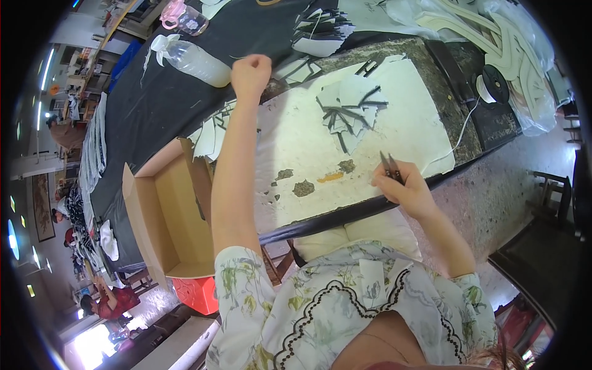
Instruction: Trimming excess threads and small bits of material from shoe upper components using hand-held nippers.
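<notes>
Bottle [192, 60] of cloudy liquid [214, 71] near left grip [251, 74], pinch unclear; right grip [407, 188] closed around snips [390, 168]

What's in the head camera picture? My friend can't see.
A person's right hand holds dark snips over a pale board bearing a pile of white, dark-edged pieces, while the left hand is near a bottle. An open cardboard box sits at left.

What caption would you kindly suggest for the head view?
Right hand holding dark snips over a white work surface bearing dark-edged pieces, left hand near a bottle.
</notes>
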Motion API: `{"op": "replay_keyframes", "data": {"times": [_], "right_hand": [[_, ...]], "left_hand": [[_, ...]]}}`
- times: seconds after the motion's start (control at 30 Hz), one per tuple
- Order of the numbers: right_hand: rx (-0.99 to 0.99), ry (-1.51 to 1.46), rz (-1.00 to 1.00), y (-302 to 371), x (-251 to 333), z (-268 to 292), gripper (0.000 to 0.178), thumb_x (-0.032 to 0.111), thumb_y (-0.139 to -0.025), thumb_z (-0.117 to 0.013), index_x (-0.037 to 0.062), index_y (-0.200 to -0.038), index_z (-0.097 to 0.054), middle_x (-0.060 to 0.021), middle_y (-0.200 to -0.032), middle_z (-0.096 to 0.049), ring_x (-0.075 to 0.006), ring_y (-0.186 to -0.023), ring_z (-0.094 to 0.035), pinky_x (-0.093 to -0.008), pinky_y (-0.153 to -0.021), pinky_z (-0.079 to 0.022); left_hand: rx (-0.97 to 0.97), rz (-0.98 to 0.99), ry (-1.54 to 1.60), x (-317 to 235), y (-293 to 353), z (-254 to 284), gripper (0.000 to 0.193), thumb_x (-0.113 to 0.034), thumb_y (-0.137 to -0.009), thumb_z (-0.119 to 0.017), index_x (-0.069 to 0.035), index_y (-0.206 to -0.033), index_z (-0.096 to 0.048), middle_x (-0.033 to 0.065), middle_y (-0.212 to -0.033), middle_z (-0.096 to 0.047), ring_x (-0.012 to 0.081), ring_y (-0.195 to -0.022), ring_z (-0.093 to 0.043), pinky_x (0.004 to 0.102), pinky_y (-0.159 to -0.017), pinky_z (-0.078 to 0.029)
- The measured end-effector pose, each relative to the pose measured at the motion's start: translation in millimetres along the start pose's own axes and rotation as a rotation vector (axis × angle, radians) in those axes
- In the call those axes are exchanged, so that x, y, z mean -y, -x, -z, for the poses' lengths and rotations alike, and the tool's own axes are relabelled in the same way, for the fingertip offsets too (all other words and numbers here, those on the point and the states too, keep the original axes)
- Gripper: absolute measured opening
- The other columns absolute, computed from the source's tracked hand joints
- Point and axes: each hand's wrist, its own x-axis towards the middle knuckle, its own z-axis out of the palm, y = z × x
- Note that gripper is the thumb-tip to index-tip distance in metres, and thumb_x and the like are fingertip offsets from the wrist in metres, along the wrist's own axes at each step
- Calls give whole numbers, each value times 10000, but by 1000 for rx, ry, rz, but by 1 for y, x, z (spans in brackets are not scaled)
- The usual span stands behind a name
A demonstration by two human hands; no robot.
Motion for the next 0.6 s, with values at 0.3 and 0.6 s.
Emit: {"op": "replay_keyframes", "data": {"times": [0.3, 0.6], "right_hand": [[-294, 190, 35, -31, 7, 18, 149, 175, -896, -654, 40, -836, -631, 74, -594, -477, -18, -475, -370, -215, -427, -244], [29, 610, -125, -53, 20, 3, 158, 118, -878, -610, -5, -780, -601, -9, -573, -544, -95, -457, -547, -254, -461, -440]], "left_hand": [[132, -973, -273, -56, 235, 8, 171, -82, -777, -735, -44, -926, -660, 95, -1006, -674, 264, -882, -648, 388, -741, -527], [199, -662, -120, -53, 299, 6, 408, -169, -754, -775, 0, -1108, -662, 123, -1151, -643, 303, -1029, -610, 425, -895, -482]]}}
